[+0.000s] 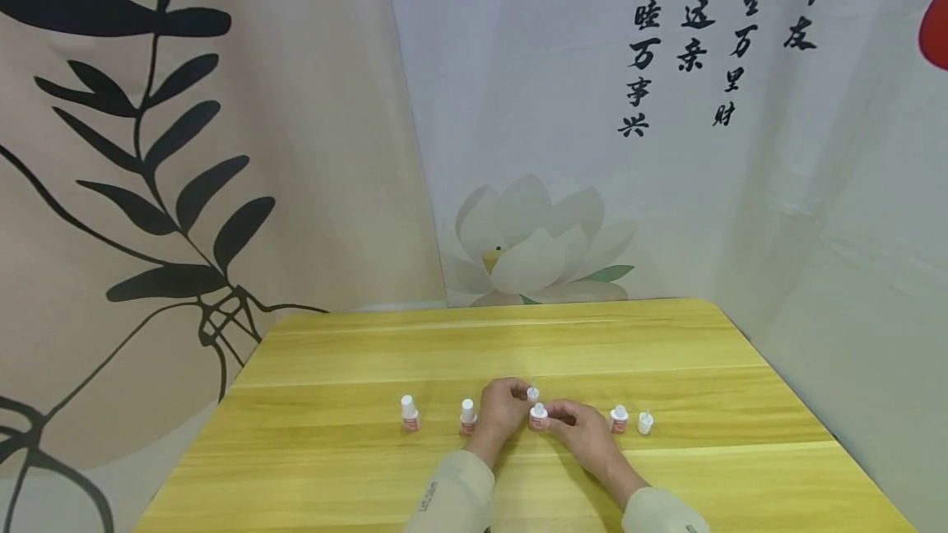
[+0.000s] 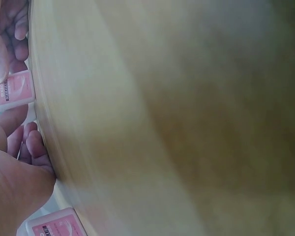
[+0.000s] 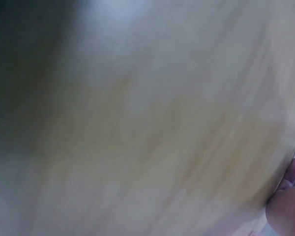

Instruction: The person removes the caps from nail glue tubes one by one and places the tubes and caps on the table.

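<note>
Grips a small pink-labelled bottle (image 1: 538, 419) in the right hand (image 1: 587, 430), thumb curled against its side, near the middle of the wooden table (image 1: 355, 484). Pinches a loose white cap (image 1: 532, 394) in the fingers of the left hand (image 1: 504, 408), just beyond the bottle, thin tip pointing up. Cannot tell about contact between bottle base and wood. Has a capped bottle (image 1: 467, 418) just beside the left hand, and farther left another capped bottle (image 1: 410, 414). To the right of the right hand, shows an uncapped bottle (image 1: 619, 419), with a second white cap (image 1: 645, 424) near it. Behind, shows pale cloth (image 1: 333, 146) printed with dark leaves (image 1: 178, 280), a lotus (image 1: 548, 261) and black characters (image 1: 643, 54).
</note>
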### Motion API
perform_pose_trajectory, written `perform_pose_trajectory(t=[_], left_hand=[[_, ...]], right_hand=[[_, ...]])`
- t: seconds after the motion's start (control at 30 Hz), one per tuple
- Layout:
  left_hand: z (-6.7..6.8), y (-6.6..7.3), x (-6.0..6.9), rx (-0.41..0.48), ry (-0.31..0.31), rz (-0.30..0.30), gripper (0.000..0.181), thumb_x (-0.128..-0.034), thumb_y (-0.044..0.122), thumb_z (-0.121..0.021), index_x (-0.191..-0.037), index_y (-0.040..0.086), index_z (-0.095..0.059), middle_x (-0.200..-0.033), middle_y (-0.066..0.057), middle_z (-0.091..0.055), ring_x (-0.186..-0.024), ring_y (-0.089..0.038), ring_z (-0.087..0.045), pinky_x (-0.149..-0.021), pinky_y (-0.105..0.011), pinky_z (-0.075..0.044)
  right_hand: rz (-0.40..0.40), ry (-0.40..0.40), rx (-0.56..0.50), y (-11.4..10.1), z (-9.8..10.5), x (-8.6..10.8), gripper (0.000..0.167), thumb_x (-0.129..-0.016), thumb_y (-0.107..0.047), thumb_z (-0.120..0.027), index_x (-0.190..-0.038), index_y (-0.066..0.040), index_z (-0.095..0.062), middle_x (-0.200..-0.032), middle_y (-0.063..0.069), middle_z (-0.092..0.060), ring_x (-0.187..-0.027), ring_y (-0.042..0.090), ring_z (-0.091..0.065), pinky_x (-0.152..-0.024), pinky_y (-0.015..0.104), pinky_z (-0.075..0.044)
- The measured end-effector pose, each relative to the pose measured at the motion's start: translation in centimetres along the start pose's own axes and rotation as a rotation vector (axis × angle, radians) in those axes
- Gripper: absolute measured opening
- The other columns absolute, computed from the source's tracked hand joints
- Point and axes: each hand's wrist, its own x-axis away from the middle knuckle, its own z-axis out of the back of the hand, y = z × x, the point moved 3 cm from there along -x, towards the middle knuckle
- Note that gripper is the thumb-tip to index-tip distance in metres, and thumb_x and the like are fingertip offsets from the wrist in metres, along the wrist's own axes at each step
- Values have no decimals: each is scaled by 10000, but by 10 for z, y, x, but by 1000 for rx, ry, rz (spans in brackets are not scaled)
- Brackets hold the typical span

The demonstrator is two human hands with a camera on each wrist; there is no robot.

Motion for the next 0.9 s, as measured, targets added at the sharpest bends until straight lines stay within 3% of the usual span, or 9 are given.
perform_pose_trajectory(t=[0.5,0.73,0.9], left_hand=[[1,-1,0,14,20,-38,210,-802,-39,-766,-1004,4,-726,-798,-17,-670,-735,-100,-596,-695,-265,-534],[4,2,2,9,22,-44,257,-794,-89,-721,-1035,2,-717,-829,-72,-682,-742,-116,-598,-710,-284,-539],[7,8,5,21,11,-33,322,-781,-113,-704,-1083,-1,-702,-913,-100,-676,-821,-173,-620,-780,-334,-550]], right_hand=[[-12,36,41,2,-2,-2,254,-852,-295,-783,-1024,-115,-734,-984,-11,-726,-910,144,-644,-824,329,-514],[-17,11,7,1,-1,0,250,-872,-210,-770,-1067,-66,-709,-996,27,-721,-909,174,-649,-797,328,-540],[-36,36,5,2,0,0,290,-853,-161,-782,-1103,-44,-694,-1002,30,-701,-908,184,-635,-783,314,-548]])
